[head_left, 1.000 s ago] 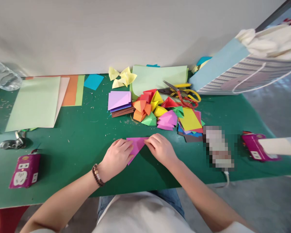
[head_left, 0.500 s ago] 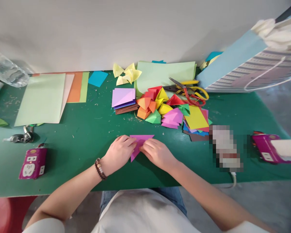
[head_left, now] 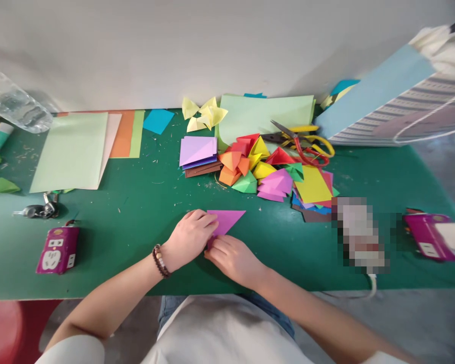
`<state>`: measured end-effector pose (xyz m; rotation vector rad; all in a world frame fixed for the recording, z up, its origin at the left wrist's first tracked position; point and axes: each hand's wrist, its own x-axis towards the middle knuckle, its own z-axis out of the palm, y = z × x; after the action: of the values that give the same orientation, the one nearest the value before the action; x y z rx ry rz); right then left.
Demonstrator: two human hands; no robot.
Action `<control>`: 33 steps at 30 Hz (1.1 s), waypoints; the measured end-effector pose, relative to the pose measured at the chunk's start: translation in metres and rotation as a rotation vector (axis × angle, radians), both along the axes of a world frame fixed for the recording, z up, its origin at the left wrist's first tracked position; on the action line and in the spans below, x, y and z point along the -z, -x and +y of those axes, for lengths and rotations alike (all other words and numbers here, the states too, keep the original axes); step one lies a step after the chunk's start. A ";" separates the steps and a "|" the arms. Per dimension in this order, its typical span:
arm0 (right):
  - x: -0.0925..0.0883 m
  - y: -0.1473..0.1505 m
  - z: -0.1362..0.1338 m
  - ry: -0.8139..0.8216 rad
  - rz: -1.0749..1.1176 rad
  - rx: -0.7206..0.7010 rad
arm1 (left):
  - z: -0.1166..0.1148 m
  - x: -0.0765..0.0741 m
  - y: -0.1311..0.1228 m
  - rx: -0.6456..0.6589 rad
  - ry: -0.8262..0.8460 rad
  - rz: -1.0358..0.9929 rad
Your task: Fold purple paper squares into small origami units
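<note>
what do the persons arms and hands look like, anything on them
The left hand and right hand are bare. A bracelet of round dark brown beads with a few paler beads circles the left wrist; the right wrist shows none. Both arms come out of short off-white sleeves.

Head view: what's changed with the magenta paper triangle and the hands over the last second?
The right hand has slid off the right side of the magenta paper triangle and down to its lower tip, uncovering the upper right corner. The left hand stays on the triangle's left part. The pile of folded paper pieces and the scissors lie as they did; only the camera view has shifted.
</note>
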<state>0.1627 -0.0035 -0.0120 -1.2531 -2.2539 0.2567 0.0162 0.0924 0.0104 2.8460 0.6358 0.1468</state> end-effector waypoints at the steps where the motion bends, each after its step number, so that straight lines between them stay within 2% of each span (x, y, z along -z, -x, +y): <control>1: -0.001 0.002 -0.004 0.005 0.009 -0.011 | 0.000 0.000 0.000 0.000 -0.002 -0.001; 4: -0.006 0.002 -0.014 0.082 0.104 0.034 | 0.000 -0.001 0.002 0.005 0.015 -0.003; 9: -0.009 -0.015 -0.023 0.202 0.333 0.496 | 0.002 -0.008 0.006 0.026 0.094 0.009; 11: -0.007 -0.019 -0.024 0.216 0.379 0.597 | 0.000 -0.009 0.006 0.024 0.092 0.013; 22: 0.002 -0.010 -0.023 0.247 0.332 0.631 | -0.009 -0.006 0.005 -0.038 0.039 -0.018; 26: 0.000 -0.015 -0.015 0.259 0.283 0.642 | -0.007 -0.007 0.005 -0.035 0.088 -0.004; 33: 0.000 -0.033 0.004 0.225 0.266 0.760 | -0.006 -0.008 0.004 -0.046 0.127 0.025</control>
<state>0.1960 0.0009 -0.0119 -1.9555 -1.4251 0.3600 0.0121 0.0861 0.0180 2.7170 0.6898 0.0761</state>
